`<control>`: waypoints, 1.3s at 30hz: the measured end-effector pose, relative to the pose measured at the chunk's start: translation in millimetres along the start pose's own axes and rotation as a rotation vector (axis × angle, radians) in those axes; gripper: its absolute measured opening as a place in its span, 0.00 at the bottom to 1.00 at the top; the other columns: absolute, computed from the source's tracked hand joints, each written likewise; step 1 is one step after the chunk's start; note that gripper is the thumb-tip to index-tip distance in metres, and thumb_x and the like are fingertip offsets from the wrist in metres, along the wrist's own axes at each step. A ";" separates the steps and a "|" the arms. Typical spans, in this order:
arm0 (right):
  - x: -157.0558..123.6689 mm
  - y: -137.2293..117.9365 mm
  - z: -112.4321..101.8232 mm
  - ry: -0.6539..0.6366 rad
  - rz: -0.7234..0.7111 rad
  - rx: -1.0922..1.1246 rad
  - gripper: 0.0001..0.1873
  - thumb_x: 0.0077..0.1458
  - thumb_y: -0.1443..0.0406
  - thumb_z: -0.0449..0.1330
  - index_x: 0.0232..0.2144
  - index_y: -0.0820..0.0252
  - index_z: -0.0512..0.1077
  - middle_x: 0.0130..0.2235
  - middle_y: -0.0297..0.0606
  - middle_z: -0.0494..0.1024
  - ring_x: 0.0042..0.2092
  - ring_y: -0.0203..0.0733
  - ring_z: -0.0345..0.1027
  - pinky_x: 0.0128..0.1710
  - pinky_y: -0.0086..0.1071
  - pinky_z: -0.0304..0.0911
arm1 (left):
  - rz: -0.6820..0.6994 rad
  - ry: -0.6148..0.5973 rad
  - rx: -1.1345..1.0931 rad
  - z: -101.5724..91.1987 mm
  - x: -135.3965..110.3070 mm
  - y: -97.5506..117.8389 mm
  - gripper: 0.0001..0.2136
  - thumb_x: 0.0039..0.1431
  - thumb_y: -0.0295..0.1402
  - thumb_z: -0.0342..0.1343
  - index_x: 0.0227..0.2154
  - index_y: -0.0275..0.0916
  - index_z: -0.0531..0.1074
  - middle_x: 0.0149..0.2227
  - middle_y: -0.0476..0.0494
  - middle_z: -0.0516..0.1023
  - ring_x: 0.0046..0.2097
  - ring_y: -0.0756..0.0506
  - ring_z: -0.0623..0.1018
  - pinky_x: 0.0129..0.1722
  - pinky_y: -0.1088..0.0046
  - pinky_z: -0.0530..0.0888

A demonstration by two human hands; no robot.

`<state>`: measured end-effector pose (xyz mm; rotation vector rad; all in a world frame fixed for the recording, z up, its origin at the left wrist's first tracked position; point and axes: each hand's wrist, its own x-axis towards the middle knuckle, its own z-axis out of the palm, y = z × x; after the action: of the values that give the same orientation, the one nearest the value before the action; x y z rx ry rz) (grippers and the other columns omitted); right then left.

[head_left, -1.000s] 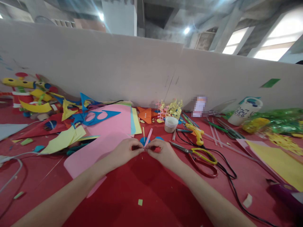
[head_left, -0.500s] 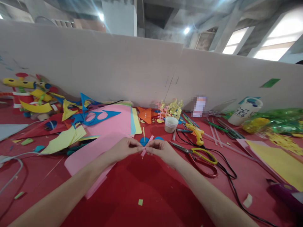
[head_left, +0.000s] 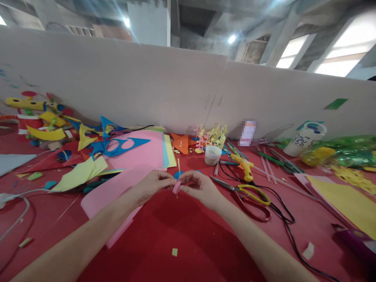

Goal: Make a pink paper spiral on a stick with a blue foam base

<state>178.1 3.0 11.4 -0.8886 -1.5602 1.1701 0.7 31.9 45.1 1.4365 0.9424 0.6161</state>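
Where hands [head_left: 154, 187] [head_left: 202, 189] nearly meet, pink strip [head_left: 176, 188], curled between

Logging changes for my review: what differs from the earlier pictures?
The narrow pink strip, which first pointed away from the wearer, has shifted toward them and now looks bent between the left hand and right hand. No release shows. The metal scissors with yellow and red handles and round white tub stayed put.
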 end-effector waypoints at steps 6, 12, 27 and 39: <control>-5.5 -7.3 3.9 0.096 -0.297 -0.423 0.08 0.49 0.69 0.60 0.33 0.53 0.73 0.35 0.35 0.69 0.37 0.37 0.65 0.38 0.32 0.64 | -0.053 0.022 -0.163 0.9 0.4 -1.5 0.08 0.41 0.36 0.62 0.21 0.35 0.77 0.22 0.45 0.78 0.28 0.49 0.74 0.36 0.70 0.70; -7.9 -8.5 4.5 0.111 -0.400 -0.470 0.04 0.53 0.66 0.58 0.33 0.53 0.72 0.33 0.36 0.72 0.37 0.38 0.66 0.39 0.33 0.64 | -0.036 0.014 -0.167 4.1 -2.6 3.4 0.08 0.40 0.37 0.64 0.19 0.36 0.77 0.20 0.48 0.75 0.27 0.50 0.71 0.33 0.72 0.70; -2.8 -7.0 22.9 0.205 0.023 0.190 0.10 0.44 0.60 0.61 0.26 0.57 0.64 0.27 0.30 0.65 0.26 0.33 0.60 0.26 0.28 0.64 | 0.253 0.039 0.132 0.7 -2.3 -0.8 0.07 0.47 0.35 0.58 0.25 0.38 0.76 0.29 0.47 0.76 0.33 0.48 0.73 0.37 0.71 0.69; -0.5 -1.8 8.4 0.082 0.069 0.143 0.09 0.45 0.62 0.61 0.30 0.59 0.68 0.26 0.31 0.66 0.28 0.33 0.60 0.28 0.27 0.59 | 0.271 0.038 0.310 -1.2 2.4 -6.3 0.05 0.48 0.32 0.55 0.23 0.37 0.74 0.25 0.49 0.74 0.29 0.50 0.71 0.32 0.73 0.67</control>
<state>170.2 -0.2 12.3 -0.8895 -1.3711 1.2618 -0.2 34.1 38.7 1.8551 0.9076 0.7210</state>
